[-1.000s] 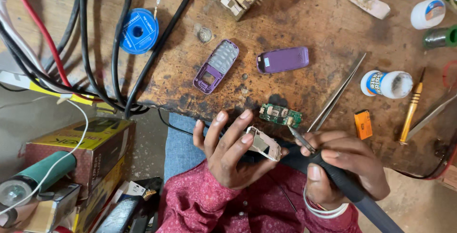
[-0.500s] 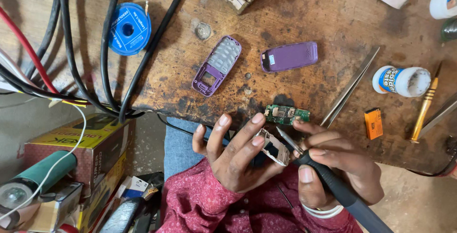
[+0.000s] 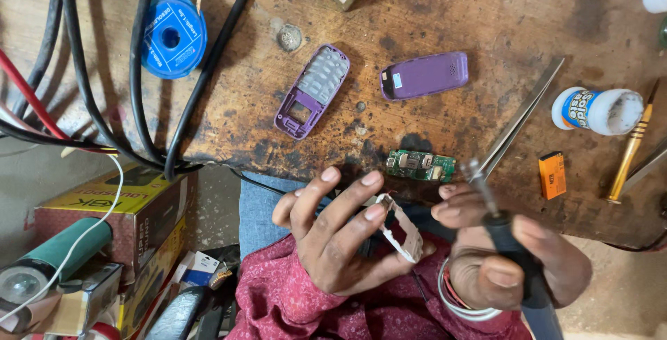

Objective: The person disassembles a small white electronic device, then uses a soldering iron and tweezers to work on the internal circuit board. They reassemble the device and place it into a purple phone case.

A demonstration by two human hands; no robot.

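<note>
The left hand (image 3: 333, 243) holds a small white phone frame (image 3: 403, 229) pinched between thumb and fingertips; the grip is closed on it at its lower end, just off the near edge of the desk (image 3: 486, 6) and above the lap. The right hand (image 3: 507, 263) is wrapped shut around the black handle of a soldering iron (image 3: 497, 225), whose metal tip rises toward 11 o'clock and ends close beside a green circuit board (image 3: 420, 165) lying on the desk edge.

Hazards, as judged from this position:
- The iron's tip stands near the left fingertips; a small slip could burn them.
- The frame is held by a narrow pinch only; sideways pressure from the tip could twist it out of the grip and drop it.
- The board sits at the desk edge and could be knocked off by either hand.

Orientation: the frame's long axis runs from about 11 o'clock to 5 o'clock, its upper end toward the board. Whether its open side faces up cannot be told.

At 12 o'clock from the hands lie a purple keypad cover (image 3: 313, 90) and a purple back cover (image 3: 424, 75). Tweezers (image 3: 521, 118) lie at 1 o'clock.
</note>
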